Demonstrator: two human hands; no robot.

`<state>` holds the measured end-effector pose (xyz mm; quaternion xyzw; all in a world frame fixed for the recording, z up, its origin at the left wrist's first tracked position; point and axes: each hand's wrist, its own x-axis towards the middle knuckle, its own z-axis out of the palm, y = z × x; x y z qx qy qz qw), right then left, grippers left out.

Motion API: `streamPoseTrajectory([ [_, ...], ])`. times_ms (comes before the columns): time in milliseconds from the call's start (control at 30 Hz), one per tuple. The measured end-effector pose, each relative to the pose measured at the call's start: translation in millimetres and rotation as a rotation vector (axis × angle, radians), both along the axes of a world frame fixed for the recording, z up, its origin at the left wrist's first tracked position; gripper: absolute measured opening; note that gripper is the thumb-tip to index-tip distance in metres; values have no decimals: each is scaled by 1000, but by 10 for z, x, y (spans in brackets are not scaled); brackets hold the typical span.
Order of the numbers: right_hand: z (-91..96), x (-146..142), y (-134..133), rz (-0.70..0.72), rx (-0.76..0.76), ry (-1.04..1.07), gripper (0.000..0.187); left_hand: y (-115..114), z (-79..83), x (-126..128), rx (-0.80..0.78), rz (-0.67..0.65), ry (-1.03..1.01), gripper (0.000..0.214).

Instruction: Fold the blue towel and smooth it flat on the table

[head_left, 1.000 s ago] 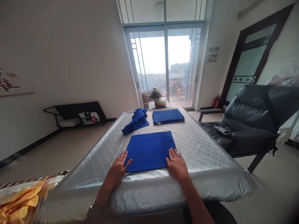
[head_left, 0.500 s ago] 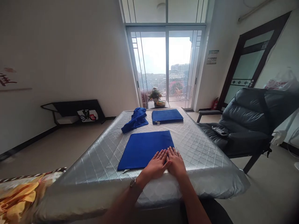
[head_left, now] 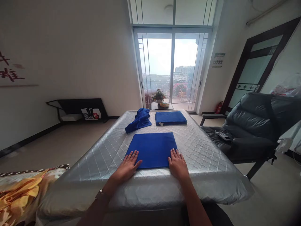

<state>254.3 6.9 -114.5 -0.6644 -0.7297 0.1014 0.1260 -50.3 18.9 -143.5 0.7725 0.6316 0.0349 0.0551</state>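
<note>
A folded blue cloth (head_left: 152,148) lies flat on the silver quilted table (head_left: 202,157) right in front of me. My left hand (head_left: 128,166) rests palm down on the cloth's near left corner, fingers spread. My right hand (head_left: 178,164) lies flat at its near right corner, fingers stretched out. Neither hand holds anything. Farther back sit a neatly folded blue cloth (head_left: 170,117) and a crumpled blue cloth (head_left: 139,121) to its left.
A black leather armchair (head_left: 254,125) with a remote on its seat stands close to the table's right side. A potted plant (head_left: 159,95) sits before the glass balcony doors. A low black shelf (head_left: 77,110) lines the left wall. Patterned yellow fabric (head_left: 18,197) lies at bottom left.
My left hand slid right across the cloth's near edge to meet my right hand, then went back to the left corner. The right hand stayed put.
</note>
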Motion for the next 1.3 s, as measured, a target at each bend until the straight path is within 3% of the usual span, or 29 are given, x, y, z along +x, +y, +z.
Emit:
streamPoseTrajectory([
  [200,3,-9,-8,-3,6,-8,60,-109,49,-349,-39,-7,-33,83],
  [367,17,-5,-24,-4,7,-4,60,-254,-1,-371,-20,37,-31,82],
  [533,42,-2,-32,-7,8,3,60,-549,-61,-421,25,46,-37,73],
  [667,40,-5,-25,-9,5,8,59,-641,20,-224,94,32,-58,70],
  [767,29,-1,-16,-7,19,5,59,-454,217,255,112,-149,-137,69],
  [900,29,18,-16,5,21,-17,58,43,484,1110,-36,-585,-242,66],
  [1033,51,32,-32,29,41,-25,59,450,468,1703,-24,-678,-213,74],
  [1167,69,17,-30,2,24,2,57,615,276,1777,61,-570,-171,77],
  [1300,55,0,-19,-15,30,3,58,655,194,1416,33,-406,-137,81],
])
